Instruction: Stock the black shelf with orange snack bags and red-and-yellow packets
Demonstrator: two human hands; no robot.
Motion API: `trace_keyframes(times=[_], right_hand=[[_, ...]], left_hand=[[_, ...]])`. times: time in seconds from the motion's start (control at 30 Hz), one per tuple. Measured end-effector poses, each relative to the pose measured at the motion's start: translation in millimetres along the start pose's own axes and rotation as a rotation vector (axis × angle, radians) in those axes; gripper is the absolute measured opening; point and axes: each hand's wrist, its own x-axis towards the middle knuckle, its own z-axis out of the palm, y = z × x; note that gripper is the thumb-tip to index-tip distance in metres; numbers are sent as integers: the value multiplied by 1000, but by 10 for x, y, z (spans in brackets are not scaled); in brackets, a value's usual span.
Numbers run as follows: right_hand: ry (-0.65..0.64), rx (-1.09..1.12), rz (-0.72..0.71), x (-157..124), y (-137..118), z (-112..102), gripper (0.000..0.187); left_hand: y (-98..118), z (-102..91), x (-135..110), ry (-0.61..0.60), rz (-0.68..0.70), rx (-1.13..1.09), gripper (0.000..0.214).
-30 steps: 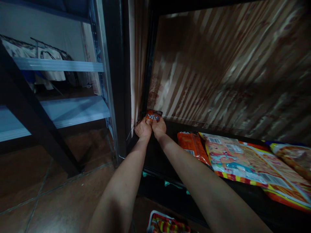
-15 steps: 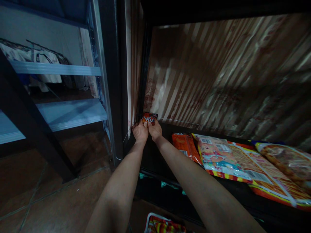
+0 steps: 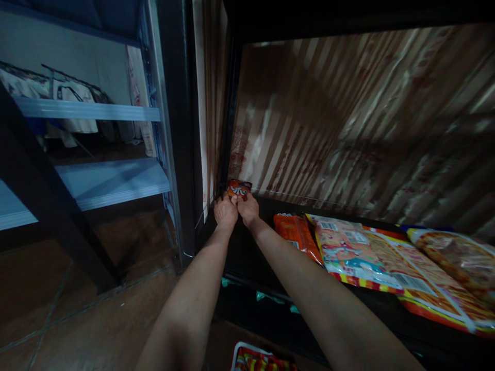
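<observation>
Both my hands hold one small orange-and-black snack packet [image 3: 238, 187] in the far left corner of the black shelf [image 3: 255, 257]. My left hand [image 3: 226, 210] is closed on its left side, and my right hand [image 3: 248, 206] grips its right side. The thumbs nearly meet at the packet's near edge, and its lower part is hidden by the fingers. To the right of my right hand lies an orange snack bag [image 3: 296, 232]. A pink and light-blue snack bag [image 3: 350, 252] lies flat beside it.
More colourful food bags [image 3: 417, 268] lie on the shelf's right part. Striped curtain cloth [image 3: 309, 118] hangs behind. A dark post [image 3: 181, 129] and a blue-grey rack [image 3: 116, 180] stand at left. Below, a red-and-yellow packet [image 3: 263, 358] shows at the bottom edge.
The packet stays in the corner between both hands. My hands have shifted very slightly to the right and toward me; nothing is let go.
</observation>
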Motion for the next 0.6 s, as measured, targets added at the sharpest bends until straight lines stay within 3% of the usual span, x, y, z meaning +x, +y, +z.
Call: trace_keyframes(times=[0.6], right_hand=[[-52,-80,51,25,-32,-38,32]], left_hand=[[-24,8,6,0,-4,-22,49]])
